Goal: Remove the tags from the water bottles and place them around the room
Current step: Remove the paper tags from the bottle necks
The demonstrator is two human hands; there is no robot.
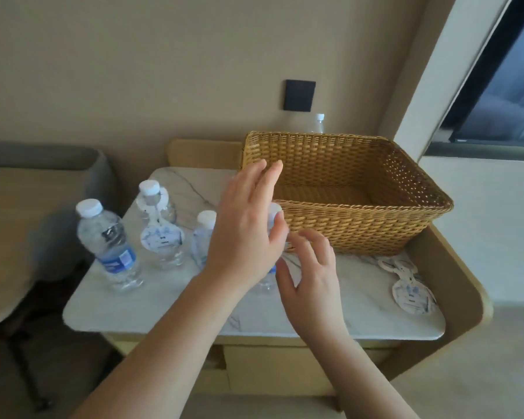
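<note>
- A clear plastic water bottle (271, 267) stands near the middle of the bench (170, 309), mostly hidden behind both hands
- Left hand (245, 228) hangs over its white cap, grip loose, fingers spread, holding nothing
- Right hand (312, 285) sits just beside the bottle, grip open too (contact with the bottle cannot be told)
- Tagged bottle (161, 225) wears a round white paper tag (162, 238) from its neck
- Blue-labelled bottle (109, 246) stands far left; another small bottle (203, 237) sits between
- Loose tags (412, 293) lie flat at the right
- Woven wicker basket (360, 219), rectangular, sits on the marbled white top
</note>
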